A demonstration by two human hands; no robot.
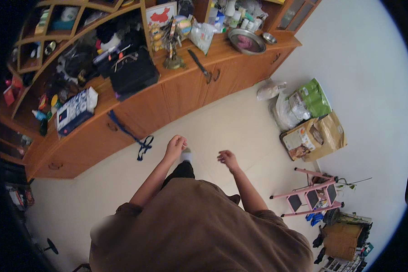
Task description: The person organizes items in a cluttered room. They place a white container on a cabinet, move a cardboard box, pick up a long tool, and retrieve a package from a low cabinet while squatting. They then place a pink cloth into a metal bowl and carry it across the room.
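My left hand (175,147) hangs over the pale floor with its fingers curled; whether it holds anything small cannot be told. My right hand (227,159) is above the floor too, its fingers bent and apart, with nothing in them. Ahead stands a long wooden cabinet (187,98). On its top lie a knife with a dark blade (198,62), a round metal tray (258,49) with something pink in it, a small metal bowl (269,38), a brass stand (174,63), a white plastic packet (202,35) and a patterned tissue box (75,112).
A blue strap (124,130) hangs from the cabinet. By the right wall are a green bag (314,98), a brown paper bag (330,136), a pink step stool (307,199) and a cardboard box (342,239). A black case (134,76) lies on the cabinet's left part.
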